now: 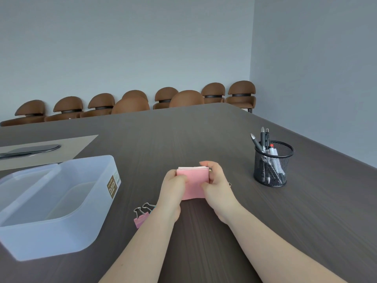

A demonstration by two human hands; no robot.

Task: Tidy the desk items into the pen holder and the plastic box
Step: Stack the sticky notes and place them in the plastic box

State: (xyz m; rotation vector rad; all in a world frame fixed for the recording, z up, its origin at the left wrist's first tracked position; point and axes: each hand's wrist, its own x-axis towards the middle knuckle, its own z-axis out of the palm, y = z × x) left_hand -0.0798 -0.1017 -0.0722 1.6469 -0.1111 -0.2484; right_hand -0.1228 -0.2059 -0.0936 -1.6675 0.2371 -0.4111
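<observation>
A pink stack of sticky notes (193,181) is held between both hands at the middle of the dark table. My left hand (173,190) grips its left side and my right hand (217,186) its right side and top corner. The translucent plastic box (51,227) stands open at the left, its lid leaning behind it. A black mesh pen holder (272,170) with several pens (263,139) stands to the right. Two binder clips (142,213), one pink, lie just left of my left wrist.
A grey desk mat (67,148) with a dark flat object (34,150) lies at the far left. Brown chairs (130,103) line the wall beyond the table's far edge. The table edge runs diagonally at the right.
</observation>
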